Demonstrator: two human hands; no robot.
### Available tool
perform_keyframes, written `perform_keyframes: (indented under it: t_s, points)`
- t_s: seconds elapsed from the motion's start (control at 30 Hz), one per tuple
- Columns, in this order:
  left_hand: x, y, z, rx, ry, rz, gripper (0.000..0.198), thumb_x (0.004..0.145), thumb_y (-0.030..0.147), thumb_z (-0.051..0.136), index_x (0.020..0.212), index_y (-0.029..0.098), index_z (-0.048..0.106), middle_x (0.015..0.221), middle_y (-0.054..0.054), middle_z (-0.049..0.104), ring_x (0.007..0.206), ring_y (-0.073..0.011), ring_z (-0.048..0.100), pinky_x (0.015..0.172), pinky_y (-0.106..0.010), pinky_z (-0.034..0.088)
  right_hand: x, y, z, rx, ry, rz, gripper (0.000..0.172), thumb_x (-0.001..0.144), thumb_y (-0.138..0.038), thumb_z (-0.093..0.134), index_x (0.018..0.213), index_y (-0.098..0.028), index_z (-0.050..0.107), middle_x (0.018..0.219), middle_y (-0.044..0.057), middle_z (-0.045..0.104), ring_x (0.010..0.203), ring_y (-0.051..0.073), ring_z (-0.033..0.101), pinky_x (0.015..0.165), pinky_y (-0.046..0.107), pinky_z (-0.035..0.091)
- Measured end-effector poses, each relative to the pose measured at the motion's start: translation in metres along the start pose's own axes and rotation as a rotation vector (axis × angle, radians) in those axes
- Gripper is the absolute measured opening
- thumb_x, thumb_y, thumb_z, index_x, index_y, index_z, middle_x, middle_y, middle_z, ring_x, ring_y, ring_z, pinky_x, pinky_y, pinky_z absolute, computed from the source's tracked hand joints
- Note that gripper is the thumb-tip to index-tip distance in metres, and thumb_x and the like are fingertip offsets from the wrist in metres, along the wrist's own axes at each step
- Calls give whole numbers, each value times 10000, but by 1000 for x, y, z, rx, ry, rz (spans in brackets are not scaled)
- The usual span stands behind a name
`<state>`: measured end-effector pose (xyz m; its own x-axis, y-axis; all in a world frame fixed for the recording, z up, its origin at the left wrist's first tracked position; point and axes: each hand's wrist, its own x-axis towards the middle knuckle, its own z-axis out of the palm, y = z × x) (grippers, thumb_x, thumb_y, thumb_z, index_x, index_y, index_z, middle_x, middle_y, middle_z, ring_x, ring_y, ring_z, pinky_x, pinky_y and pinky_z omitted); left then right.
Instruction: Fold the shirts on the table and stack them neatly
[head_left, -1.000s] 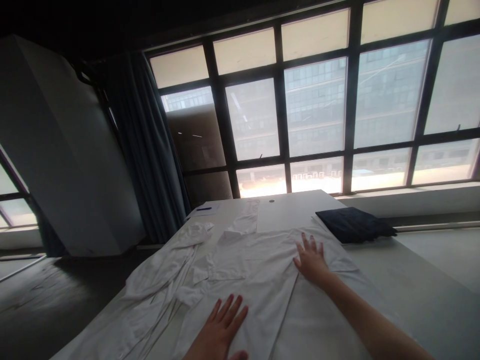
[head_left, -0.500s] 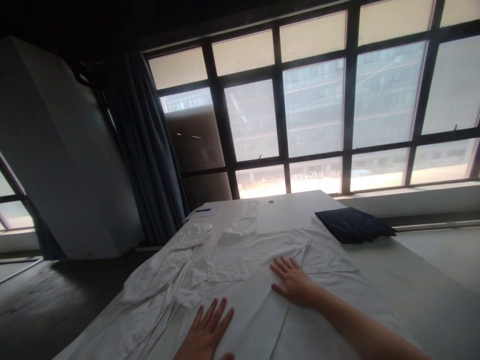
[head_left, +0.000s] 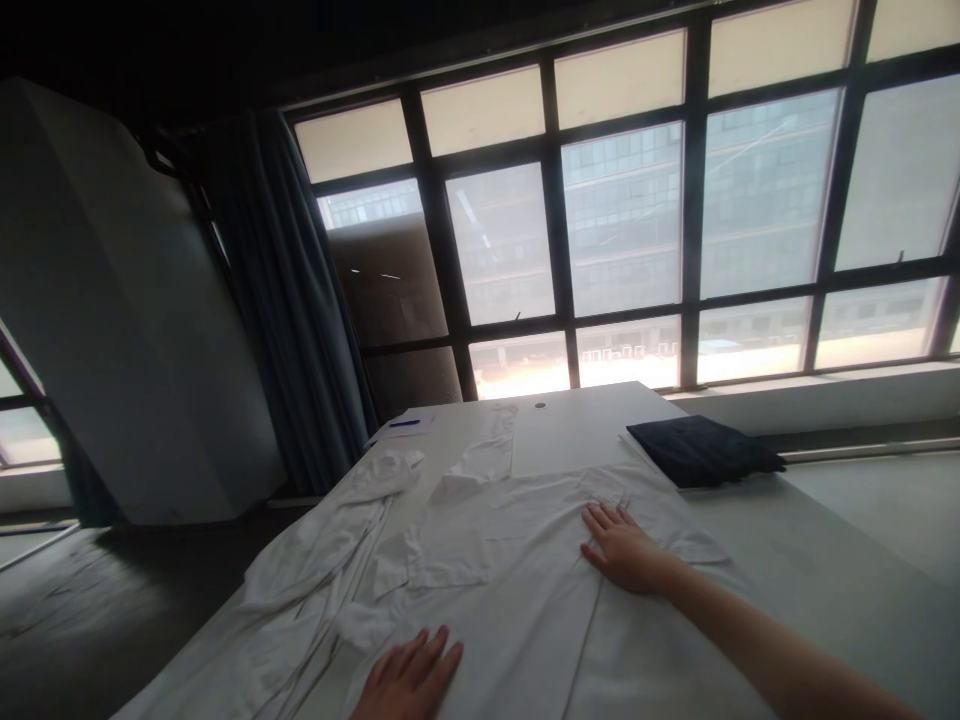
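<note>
A white shirt-like garment (head_left: 495,560) lies spread across a white table (head_left: 810,570). My right hand (head_left: 626,550) rests flat on the cloth near its middle right, fingers spread, holding nothing. My left hand (head_left: 409,680) presses flat on the near part of the cloth at the bottom edge of the view, only partly seen. A sleeve (head_left: 322,545) trails off toward the table's left edge.
A folded dark blue cloth (head_left: 701,450) lies at the table's far right. A sheet of paper with a blue pen (head_left: 405,424) sits at the far left corner. Tall windows, a dark curtain (head_left: 292,300) and a grey pillar (head_left: 112,300) stand beyond.
My right hand slid across the cloth, first toward the left and nearer, then back to the right. My left hand drew back toward the bottom edge of the view.
</note>
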<state>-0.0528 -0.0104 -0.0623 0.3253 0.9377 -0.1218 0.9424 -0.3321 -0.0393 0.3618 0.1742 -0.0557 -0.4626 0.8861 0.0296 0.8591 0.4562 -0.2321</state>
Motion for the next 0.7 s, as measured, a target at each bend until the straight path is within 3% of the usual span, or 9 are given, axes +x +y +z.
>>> perform_keyframes:
  t_s: [0.1,0.17,0.23,0.33,0.4,0.47,0.57,0.7]
  points:
    - [0,8,-19,-12,-41,30,553,880,550,637,1395,359,574,1365,-86,645,1198,-343,626,1009,-492,486,-14,-13,-9,-14,6,-10,707,881,-532,484,1458,-124,495,1536,233,431,1419,438,357,1144,656,169]
    - [8,22,-29,-27,76,99,562,846,533,689,1357,319,596,1304,-91,672,1184,-319,628,1029,-454,485,-20,-33,-12,-12,5,-36,590,845,-478,544,1325,-143,619,1399,246,569,1305,447,488,1104,674,231]
    - [25,41,-32,-61,170,206,638,823,552,718,1381,286,562,1375,-110,621,1253,-312,583,1070,-416,467,-23,-59,-9,7,2,-109,511,857,-452,543,1278,-183,648,1344,201,622,1269,389,537,1114,593,290]
    - [58,71,-25,-92,173,364,838,809,655,696,1485,225,451,1505,-160,497,1342,-336,511,1108,-413,447,-22,-94,4,97,2,-320,566,937,-468,451,1447,-226,503,1512,124,502,1409,310,417,1180,487,250]
    - [74,82,-19,-98,159,420,907,851,710,609,1552,200,345,1549,-171,432,1387,-349,461,1139,-443,415,-17,-99,13,152,-1,-409,618,983,-510,369,1532,-228,385,1597,114,381,1481,306,301,1210,513,175]
    - [80,83,-17,-91,149,452,877,905,722,510,1587,228,264,1596,-145,352,1434,-354,393,1169,-485,366,-9,-85,16,142,-10,-364,661,989,-589,323,1557,-253,342,1635,100,300,1512,311,223,1217,541,117]
    - [73,67,-18,-76,162,438,770,959,689,437,1595,312,221,1637,-83,256,1469,-339,330,1180,-491,343,8,-41,9,47,-22,-126,716,960,-683,299,1558,-291,341,1653,64,254,1527,298,171,1222,524,75]
    - [55,32,-17,-33,226,271,689,985,655,420,1584,386,211,1647,-40,227,1478,-328,313,1188,-501,326,23,14,-3,5,12,56,734,973,-645,260,1572,-223,314,1655,123,226,1524,348,157,1193,596,67]
